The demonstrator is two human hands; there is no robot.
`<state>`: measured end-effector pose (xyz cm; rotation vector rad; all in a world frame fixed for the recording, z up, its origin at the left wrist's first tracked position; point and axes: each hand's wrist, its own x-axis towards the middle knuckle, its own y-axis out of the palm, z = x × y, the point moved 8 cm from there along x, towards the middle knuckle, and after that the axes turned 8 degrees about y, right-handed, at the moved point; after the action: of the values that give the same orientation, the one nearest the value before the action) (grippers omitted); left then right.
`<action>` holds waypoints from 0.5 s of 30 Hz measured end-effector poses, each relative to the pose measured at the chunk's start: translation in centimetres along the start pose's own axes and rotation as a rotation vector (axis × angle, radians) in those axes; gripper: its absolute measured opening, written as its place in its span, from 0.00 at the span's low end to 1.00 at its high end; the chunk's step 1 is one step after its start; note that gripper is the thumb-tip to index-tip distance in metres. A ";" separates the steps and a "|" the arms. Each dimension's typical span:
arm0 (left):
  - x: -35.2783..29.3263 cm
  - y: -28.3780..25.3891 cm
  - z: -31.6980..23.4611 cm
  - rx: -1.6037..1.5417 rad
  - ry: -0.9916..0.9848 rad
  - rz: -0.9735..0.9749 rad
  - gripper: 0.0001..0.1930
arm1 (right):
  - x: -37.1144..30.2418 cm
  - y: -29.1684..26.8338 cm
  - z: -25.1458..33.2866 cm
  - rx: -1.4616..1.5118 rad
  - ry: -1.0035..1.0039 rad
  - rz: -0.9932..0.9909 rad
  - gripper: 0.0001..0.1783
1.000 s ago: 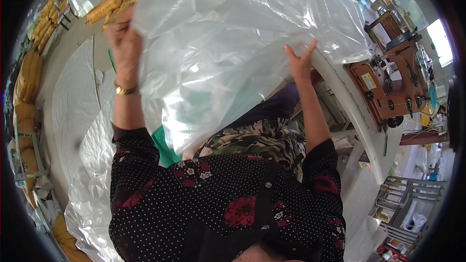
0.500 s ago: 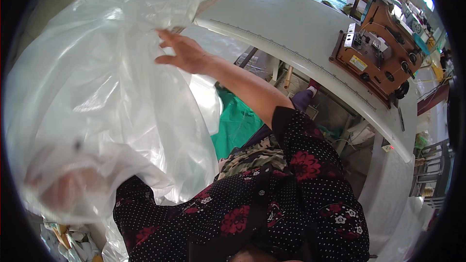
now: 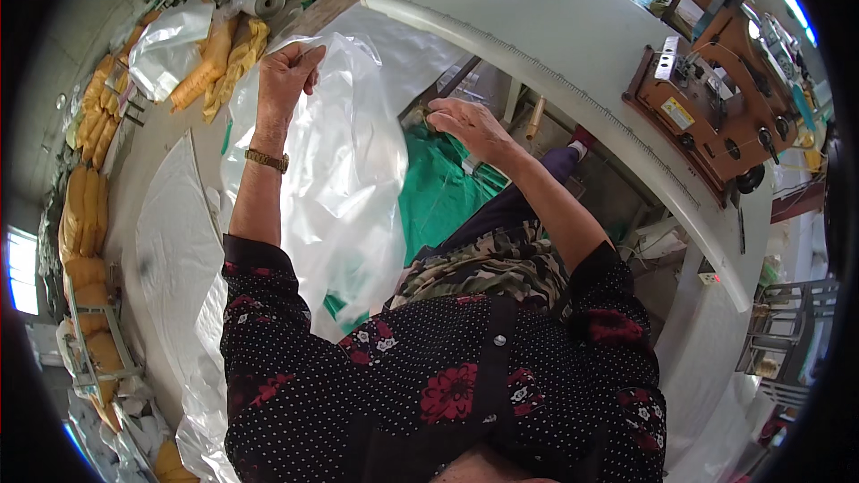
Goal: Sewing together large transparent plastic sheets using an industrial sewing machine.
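Note:
A clear plastic sheet [image 3: 331, 161] hangs in loose folds in front of me, on the left of my lap. My left hand [image 3: 291, 76], with a watch on its wrist, pinches the sheet near its upper edge. To the right, my right hand [image 3: 474, 130] hovers over the upper end of a green sheet [image 3: 438, 201], its fingers loosely bent and apart. Nothing shows in that hand, though its palm is hidden. The green sheet lies beyond my lap, partly behind the clear plastic.
A white table [image 3: 537, 27] with a ruler along its edge curves round the right side. On it stands a brown sewing machine [image 3: 716, 98]. Yellow bundles [image 3: 85, 206] line the left wall, and a plastic roll [image 3: 266, 0] lies at the far left.
The large billowing plastic has come down and now hangs narrower before me. My left hand has come out from under it and moved up; my right hand has moved right, off the plastic.

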<state>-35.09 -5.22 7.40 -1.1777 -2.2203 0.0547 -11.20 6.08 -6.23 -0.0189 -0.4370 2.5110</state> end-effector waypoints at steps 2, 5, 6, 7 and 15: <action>-0.8 -0.1 1.1 0.077 -0.037 -0.013 0.16 | -0.8 1.3 -1.6 0.164 0.043 -0.014 0.34; -1.4 -0.1 1.2 0.133 -0.066 0.009 0.16 | -1.6 4.2 -1.7 -0.036 0.064 0.016 0.39; -1.3 0.0 0.9 0.113 -0.070 0.017 0.14 | -1.8 5.2 -1.5 -0.012 0.092 0.021 0.41; -1.5 0.1 0.6 0.116 -0.074 0.019 0.14 | -2.2 6.2 -1.4 0.002 0.152 0.013 0.43; -5.6 0.7 -1.1 0.214 -0.035 0.066 0.11 | -4.3 12.3 -1.2 -0.027 0.190 -0.039 0.20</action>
<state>-31.71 -9.30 5.26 -1.1374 -2.1435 0.3339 -14.28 -5.44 -11.54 -0.2549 -0.3892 2.4365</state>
